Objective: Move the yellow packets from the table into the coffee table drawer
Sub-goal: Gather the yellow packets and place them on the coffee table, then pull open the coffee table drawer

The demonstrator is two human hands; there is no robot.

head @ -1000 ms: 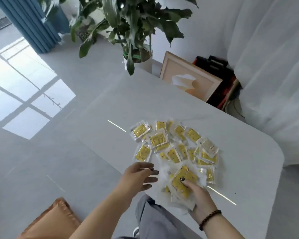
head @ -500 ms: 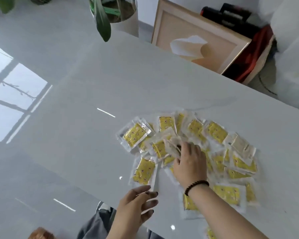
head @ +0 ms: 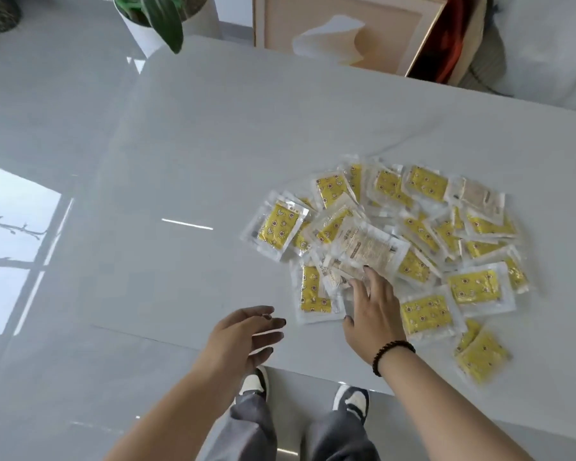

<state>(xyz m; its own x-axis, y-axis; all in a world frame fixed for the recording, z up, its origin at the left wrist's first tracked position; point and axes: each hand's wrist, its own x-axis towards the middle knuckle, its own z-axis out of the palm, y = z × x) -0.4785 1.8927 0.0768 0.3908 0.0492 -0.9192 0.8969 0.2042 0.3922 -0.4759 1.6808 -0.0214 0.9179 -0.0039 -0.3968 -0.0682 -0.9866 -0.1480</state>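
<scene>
Several yellow packets (head: 426,227) in clear wrappers lie in a loose, overlapping heap on the white table (head: 246,144), right of its middle. My right hand (head: 376,314) reaches into the near side of the heap. Its fingers and thumb hold a few packets (head: 366,247) turned pale printed side up and raised a little off the pile. My left hand (head: 243,334) hovers open over the table's front edge, left of the heap, touching nothing. One packet (head: 482,357) lies apart near the front edge at the right. No drawer is in view.
A white plant pot (head: 140,24) with green leaves stands beyond the table's far left corner. A framed picture (head: 340,28) leans behind the far edge, with red and dark items beside it. My shoes (head: 256,384) stand at the table's front edge on glossy grey floor.
The view has tipped down and come closer to the table. My right hand has pulled back from the heap's middle toward its near side with pale-backed packets. My left hand stays open beside it.
</scene>
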